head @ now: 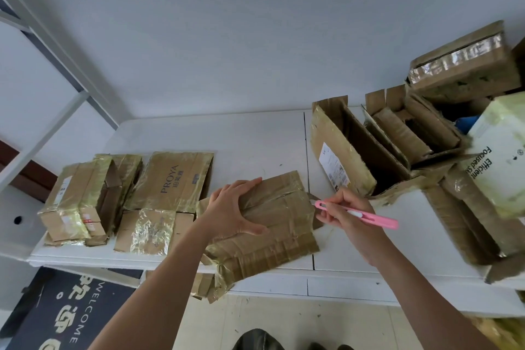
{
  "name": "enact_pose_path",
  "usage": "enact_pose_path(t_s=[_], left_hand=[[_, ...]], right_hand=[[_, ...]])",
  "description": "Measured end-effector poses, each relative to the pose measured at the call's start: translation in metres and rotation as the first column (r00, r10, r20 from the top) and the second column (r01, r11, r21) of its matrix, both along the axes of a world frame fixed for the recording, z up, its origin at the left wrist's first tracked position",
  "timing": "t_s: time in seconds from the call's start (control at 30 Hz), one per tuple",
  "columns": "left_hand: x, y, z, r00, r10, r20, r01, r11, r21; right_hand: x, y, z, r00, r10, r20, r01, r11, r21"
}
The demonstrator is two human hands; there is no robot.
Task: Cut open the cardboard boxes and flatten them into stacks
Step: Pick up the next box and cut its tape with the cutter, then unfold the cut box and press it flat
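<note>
A taped brown cardboard box lies near the front edge of the white table, partly hanging over it. My left hand rests flat on the box's top left part with fingers spread. My right hand pinches a pink box cutter, whose tip touches the box's right edge. Flattened boxes lie in a stack at the left, one printed PROYA. Beside them sits a taped closed box.
Opened boxes and taped boxes crowd the table's right side, with a pale green carton among them. A metal shelf frame stands at the left. A dark welcome mat lies on the floor.
</note>
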State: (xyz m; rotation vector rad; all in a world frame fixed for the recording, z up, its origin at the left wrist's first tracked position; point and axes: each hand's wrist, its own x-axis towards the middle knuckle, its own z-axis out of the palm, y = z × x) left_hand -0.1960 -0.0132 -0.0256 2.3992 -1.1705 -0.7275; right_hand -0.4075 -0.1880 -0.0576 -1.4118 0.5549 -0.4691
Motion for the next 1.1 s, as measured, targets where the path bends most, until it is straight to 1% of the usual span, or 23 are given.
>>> enact_pose_path(t_s=[0.1, 0.17, 0.3, 0.33, 0.37, 0.4, 0.43, 0.47, 0.5, 0.57, 0.6, 0.63, 0.7, 0.77, 0.8, 0.83, 0.87, 0.9, 0.93, 0.97, 1.0, 1.03, 1.1], left_hand=[[-0.002, -0.002, 0.002, 1.0, 0.022, 0.008, -0.022, 1.0, 0.009], [-0.002, -0.005, 0.003, 0.999, 0.048, 0.026, -0.048, 0.999, 0.002], [-0.007, -0.014, 0.004, 0.992, 0.118, 0.039, -0.118, 0.993, 0.018], [-0.01, -0.016, 0.005, 0.989, 0.139, 0.049, -0.14, 0.99, 0.031], [-0.013, -0.019, 0.006, 0.983, 0.168, 0.07, -0.171, 0.984, 0.041], [-0.016, -0.021, 0.008, 0.974, 0.202, 0.097, -0.208, 0.977, 0.05], [-0.021, -0.024, 0.009, 0.962, 0.241, 0.128, -0.249, 0.967, 0.055], [-0.025, -0.027, 0.01, 0.946, 0.28, 0.164, -0.293, 0.954, 0.061], [-0.03, -0.03, 0.011, 0.925, 0.324, 0.2, -0.342, 0.937, 0.067], [-0.036, -0.032, 0.014, 0.878, 0.415, 0.24, -0.443, 0.894, 0.074], [-0.037, -0.032, 0.014, 0.862, 0.447, 0.241, -0.474, 0.878, 0.065], [-0.037, -0.03, 0.013, 0.855, 0.465, 0.228, -0.487, 0.872, 0.047], [-0.034, -0.024, 0.011, 0.864, 0.472, 0.174, -0.48, 0.877, 0.005], [-0.03, -0.016, 0.013, 0.876, 0.475, 0.085, -0.475, 0.88, -0.014], [-0.028, -0.012, 0.014, 0.877, 0.479, 0.037, -0.479, 0.878, -0.012], [-0.025, -0.007, 0.014, 0.877, 0.481, 0.006, -0.481, 0.877, -0.005], [-0.022, -0.002, 0.014, 0.877, 0.48, -0.011, -0.48, 0.877, 0.013], [-0.021, 0.003, 0.014, 0.873, 0.487, -0.027, -0.486, 0.874, 0.029], [-0.02, 0.006, 0.014, 0.867, 0.497, -0.046, -0.495, 0.868, 0.041], [-0.021, 0.009, 0.015, 0.861, 0.504, -0.072, -0.501, 0.864, 0.049], [-0.023, 0.011, 0.017, 0.852, 0.511, -0.113, -0.508, 0.859, 0.06], [-0.026, 0.013, 0.019, 0.834, 0.521, -0.184, -0.518, 0.853, 0.069], [-0.032, 0.016, 0.022, 0.758, 0.531, -0.378, -0.541, 0.836, 0.088]], right_hand=[[-0.009, 0.0, 0.001, 1.0, 0.013, -0.004, -0.013, 0.991, -0.134], [-0.018, 0.003, 0.004, 1.0, -0.016, 0.015, 0.019, 0.969, -0.248], [-0.047, 0.01, 0.009, 0.999, -0.039, -0.001, 0.034, 0.874, -0.484], [-0.056, 0.01, 0.005, 0.998, -0.047, -0.037, 0.017, 0.817, -0.576], [-0.064, 0.008, 0.0, 0.993, -0.077, -0.094, -0.009, 0.725, -0.689], [-0.071, 0.005, -0.009, 0.975, -0.137, -0.174, -0.057, 0.605, -0.794], [-0.077, 0.002, -0.018, 0.941, -0.217, -0.26, -0.122, 0.499, -0.858], [-0.081, -0.002, -0.025, 0.884, -0.311, -0.35, -0.188, 0.45, -0.873], [-0.083, -0.005, -0.031, 0.806, -0.391, -0.445, -0.25, 0.455, -0.854], [-0.082, -0.011, -0.037, 0.607, -0.523, -0.599, -0.331, 0.519, -0.788], [-0.081, -0.015, -0.037, 0.528, -0.545, -0.651, -0.343, 0.565, -0.751], [-0.079, -0.02, -0.038, 0.475, -0.55, -0.686, -0.335, 0.608, -0.72], [-0.076, -0.022, -0.038, 0.415, -0.55, -0.725, -0.337, 0.647, -0.683], [-0.073, -0.019, -0.035, 0.368, -0.548, -0.751, -0.37, 0.654, -0.659], [-0.071, -0.015, -0.031, 0.363, -0.545, -0.756, -0.395, 0.644, -0.655], [-0.067, -0.01, -0.026, 0.386, -0.532, -0.753, -0.414, 0.63, -0.657], [-0.061, -0.003, -0.021, 0.461, -0.48, -0.747, -0.404, 0.636, -0.658], [-0.052, 0.005, -0.015, 0.586, -0.378, -0.717, -0.357, 0.674, -0.647], [-0.042, 0.015, -0.007, 0.718, -0.235, -0.655, -0.31, 0.735, -0.603], [-0.03, 0.025, 0.002, 0.813, -0.096, -0.575, -0.286, 0.794, -0.536], [-0.016, 0.034, 0.011, 0.861, 0.013, -0.508, -0.287, 0.837, -0.465], [-0.002, 0.041, 0.019, 0.877, 0.081, -0.474, -0.309, 0.85, -0.427], [0.025, 0.052, 0.029, 0.89, 0.106, -0.443, -0.327, 0.827, -0.457]])
